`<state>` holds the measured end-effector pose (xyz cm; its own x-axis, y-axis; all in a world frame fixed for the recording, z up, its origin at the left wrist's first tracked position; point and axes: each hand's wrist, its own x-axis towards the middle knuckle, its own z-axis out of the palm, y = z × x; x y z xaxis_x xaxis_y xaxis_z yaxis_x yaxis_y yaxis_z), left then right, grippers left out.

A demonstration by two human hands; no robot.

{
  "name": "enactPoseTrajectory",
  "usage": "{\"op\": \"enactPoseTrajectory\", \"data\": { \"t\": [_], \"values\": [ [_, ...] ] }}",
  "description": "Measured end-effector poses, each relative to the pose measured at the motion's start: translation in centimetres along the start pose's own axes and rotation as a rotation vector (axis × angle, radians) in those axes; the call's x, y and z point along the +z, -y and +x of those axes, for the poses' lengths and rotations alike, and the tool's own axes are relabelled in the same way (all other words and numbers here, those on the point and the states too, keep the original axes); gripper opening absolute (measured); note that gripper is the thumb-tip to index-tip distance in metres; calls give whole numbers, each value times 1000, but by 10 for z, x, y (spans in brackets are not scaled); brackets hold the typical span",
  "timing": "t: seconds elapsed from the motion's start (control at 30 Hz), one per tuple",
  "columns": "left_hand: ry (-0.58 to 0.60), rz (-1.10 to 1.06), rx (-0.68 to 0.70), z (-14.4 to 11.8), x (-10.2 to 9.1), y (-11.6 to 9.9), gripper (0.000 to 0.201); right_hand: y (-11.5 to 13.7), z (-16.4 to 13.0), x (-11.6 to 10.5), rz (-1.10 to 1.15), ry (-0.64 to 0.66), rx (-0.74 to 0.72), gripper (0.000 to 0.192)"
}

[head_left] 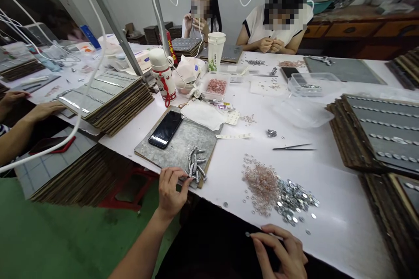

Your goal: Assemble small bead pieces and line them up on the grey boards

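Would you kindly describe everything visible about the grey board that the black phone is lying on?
The grey board is a flat, mottled, metallic-looking rectangle lying at an angle near the white table's front edge. A black phone rests face up on its left part, white paper overlaps its far corner, and a cluster of small silvery stacks sits at its near corner, where the left hand reaches in.

Left hand: bare, no ring or glove is seen.
Left forearm: uncovered, no sleeve is shown.
Right hand: bare, short plain nails are seen.
Lap: dark clothing is worn.
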<state>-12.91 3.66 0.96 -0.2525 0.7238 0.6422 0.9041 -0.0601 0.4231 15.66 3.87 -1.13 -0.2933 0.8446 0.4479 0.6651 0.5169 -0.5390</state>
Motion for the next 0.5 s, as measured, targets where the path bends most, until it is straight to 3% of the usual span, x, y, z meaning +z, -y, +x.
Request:
{"op": "enactPoseTrajectory", "data": {
  "t": [0.13, 0.27, 0.37, 0.5],
  "values": [
    [147, 18, 9, 4, -4, 0, 6, 1, 0, -1, -1, 4, 12, 17],
    [47, -1, 47, 4, -8, -7, 9, 3, 1, -1, 16, -4, 21, 16],
    [-18, -187, 104, -1, -5, -22, 19, 3, 2, -2, 30, -17, 12, 16],
    [89, -578, 97, -22, 7, -59, 23, 3, 1, -3, 60, -31, 3, 13]
  ]
}}
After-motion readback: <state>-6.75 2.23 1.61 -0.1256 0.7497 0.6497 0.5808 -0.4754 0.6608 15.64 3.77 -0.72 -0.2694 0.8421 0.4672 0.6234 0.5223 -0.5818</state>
